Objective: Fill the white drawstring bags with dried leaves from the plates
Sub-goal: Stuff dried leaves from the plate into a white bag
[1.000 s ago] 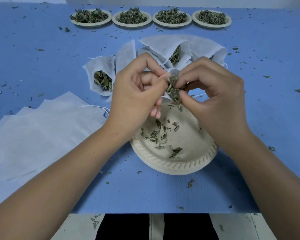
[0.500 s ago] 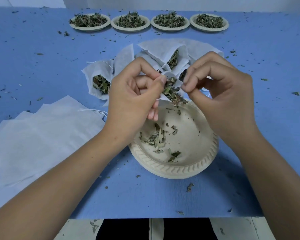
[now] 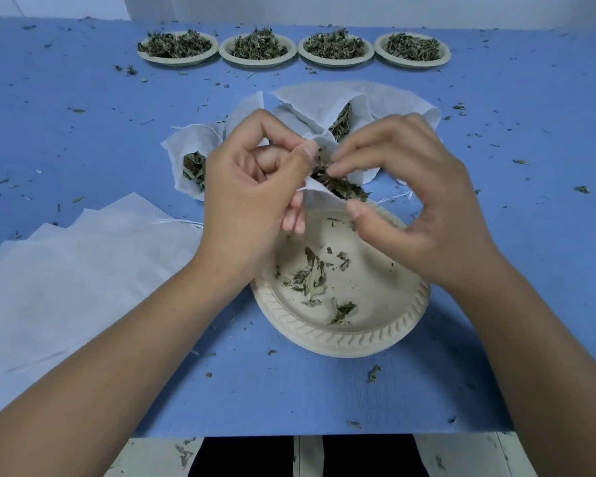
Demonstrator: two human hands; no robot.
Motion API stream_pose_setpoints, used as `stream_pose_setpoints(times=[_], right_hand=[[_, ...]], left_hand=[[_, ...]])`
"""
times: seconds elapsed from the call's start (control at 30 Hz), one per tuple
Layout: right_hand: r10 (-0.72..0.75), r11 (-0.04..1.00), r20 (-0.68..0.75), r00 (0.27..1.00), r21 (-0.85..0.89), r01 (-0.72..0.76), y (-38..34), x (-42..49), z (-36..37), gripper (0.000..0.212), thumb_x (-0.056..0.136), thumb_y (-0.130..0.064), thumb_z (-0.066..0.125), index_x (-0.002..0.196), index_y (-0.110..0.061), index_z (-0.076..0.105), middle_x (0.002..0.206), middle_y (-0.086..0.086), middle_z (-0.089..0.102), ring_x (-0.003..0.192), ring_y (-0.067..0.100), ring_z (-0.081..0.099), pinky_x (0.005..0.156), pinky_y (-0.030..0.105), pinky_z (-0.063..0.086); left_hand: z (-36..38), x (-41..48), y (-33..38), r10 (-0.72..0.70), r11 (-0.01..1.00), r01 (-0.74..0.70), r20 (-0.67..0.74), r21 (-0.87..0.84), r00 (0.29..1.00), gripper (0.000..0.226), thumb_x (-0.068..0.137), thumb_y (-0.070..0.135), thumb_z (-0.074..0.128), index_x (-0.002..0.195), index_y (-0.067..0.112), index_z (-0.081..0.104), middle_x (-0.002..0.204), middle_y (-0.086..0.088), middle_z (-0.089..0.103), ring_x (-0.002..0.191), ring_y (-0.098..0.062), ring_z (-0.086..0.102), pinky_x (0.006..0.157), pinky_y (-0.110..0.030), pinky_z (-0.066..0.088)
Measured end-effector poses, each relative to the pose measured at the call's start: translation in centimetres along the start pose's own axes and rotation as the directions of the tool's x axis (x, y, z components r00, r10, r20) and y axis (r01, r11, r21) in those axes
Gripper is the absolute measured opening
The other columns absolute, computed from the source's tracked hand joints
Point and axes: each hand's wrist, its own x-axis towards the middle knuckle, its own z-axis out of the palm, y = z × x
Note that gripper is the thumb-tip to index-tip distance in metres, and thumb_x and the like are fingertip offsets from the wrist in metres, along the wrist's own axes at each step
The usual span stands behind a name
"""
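Hidden: most of the white drawstring fabric bag (image 3: 315,191) sits behind our left hand (image 3: 252,187). We see only a lower flap and the mouth.
Bag place: in the air, just above the far rim of the round cream paper plate (image 3: 341,340).
Bag pointing: the mouth faces our right hand (image 3: 410,194), with dark dried leaves (image 3: 336,182) bulging out. We cannot make out its long axis.
Left hand: thumb and forefinger pinch the bag's rim.
Right hand: bent fingertips on the leaves, thumb apart below. We cannot tell whether they grip anything.
In the plate: pale leaf scraps (image 3: 310,277).
Beyond the plate: filled white bags (image 3: 186,149), then four heaped cream plates (image 3: 257,63) in a row.
Left of the plate: flat white bags (image 3: 66,270) on the blue counter (image 3: 83,132).
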Motion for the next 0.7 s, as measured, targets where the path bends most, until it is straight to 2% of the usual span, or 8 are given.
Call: stream_pose_setpoints(times=[0.13,0.23,0.33,0.4,0.47,0.57,0.63,0.7], right_hand=[[0.075,0.996,0.006,0.997,0.037,-0.075,0.8,0.2,-0.4,0.023,0.077,-0.004,0.077,0.094,-0.003,0.061,0.101,0.010,0.055,0.085,0.024,0.053,0.073,0.029,0.045],[0.160,0.967,-0.039,0.986,0.205,-0.149,0.8,0.1,0.1,0.015,0.078,0.007,0.073,0.084,-0.003,0.063,0.089,0.009,0.057,0.076,0.022,0.057,0.068,0.032,0.050],[0.224,0.937,-0.124,0.967,0.300,-0.178,0.4,0.0,0.5,0.013,0.079,0.006,0.072,0.082,-0.005,0.067,0.080,0.006,0.062,0.074,0.019,0.059,0.068,0.033,0.051],[0.218,0.956,-0.162,0.962,0.232,-0.178,0.1,-0.1,0.6,0.009,0.080,-0.001,0.074,0.080,-0.007,0.069,0.077,0.002,0.065,0.074,0.020,0.058,0.068,0.026,0.046],[0.169,0.985,-0.167,0.971,0.068,-0.159,-0.3,-0.1,0.9,0.005,0.081,-0.007,0.074,0.080,-0.011,0.072,0.078,-0.005,0.067,0.078,0.019,0.055,0.075,0.021,0.041],[0.093,0.992,-0.084,0.992,-0.074,-0.099,-0.5,-0.2,1.4,0.018,0.084,-0.001,0.064,0.090,-0.013,0.076,0.088,-0.011,0.068,0.088,0.019,0.054,0.086,0.038,0.040],[0.081,0.994,-0.080,0.994,-0.073,-0.087,-0.6,-0.1,1.0,0.029,0.081,0.001,0.054,0.094,-0.014,0.075,0.097,-0.012,0.068,0.101,0.019,0.055,0.094,0.041,0.030],[0.053,0.993,-0.117,0.992,-0.103,-0.065,-0.6,0.0,0.3,0.032,0.079,-0.009,0.047,0.097,-0.016,0.073,0.105,-0.013,0.068,0.112,0.017,0.053,0.097,0.043,0.025]], left_hand=[[-0.3,0.2,0.0,-0.010,1.000,0.008,-0.062,-0.029,0.998,0.022,0.094,0.006,0.059,0.076,0.013,0.050,0.041,0.009,0.046,0.028,-0.006,0.034,0.037,-0.019,0.039],[-0.2,0.2,0.0,-0.010,1.000,0.009,-0.045,-0.023,0.999,0.022,0.094,0.005,0.059,0.075,0.014,0.051,0.041,0.011,0.046,0.028,-0.005,0.034,0.038,-0.019,0.039],[0.0,0.0,0.0,-0.026,1.000,0.026,-0.004,0.015,1.000,0.023,0.094,0.005,0.059,0.074,0.014,0.051,0.041,0.010,0.046,0.028,-0.006,0.034,0.037,-0.020,0.039],[0.2,-0.1,0.1,-0.034,0.999,0.033,0.032,0.037,0.999,0.023,0.094,0.003,0.058,0.075,0.013,0.051,0.042,0.009,0.046,0.028,-0.006,0.034,0.037,-0.021,0.040],[0.3,-0.3,0.1,-0.030,0.999,0.028,0.071,0.037,0.997,0.022,0.094,0.001,0.058,0.076,0.012,0.051,0.043,0.009,0.047,0.028,-0.007,0.035,0.036,-0.021,0.040],[0.3,-0.4,0.1,-0.019,0.999,0.016,0.087,0.036,0.996,0.020,0.094,0.001,0.059,0.077,0.010,0.052,0.043,0.008,0.047,0.028,-0.008,0.035,0.036,-0.020,0.040],[0.2,-0.3,0.2,-0.013,0.999,0.011,0.046,0.047,0.999,0.021,0.094,0.003,0.059,0.076,0.010,0.052,0.043,0.009,0.047,0.028,-0.007,0.035,0.036,-0.021,0.039],[0.0,-0.1,0.4,0.006,0.997,-0.005,-0.019,0.071,1.000,0.022,0.094,0.004,0.060,0.076,0.012,0.052,0.042,0.010,0.047,0.029,-0.007,0.036,0.037,-0.021,0.039]])
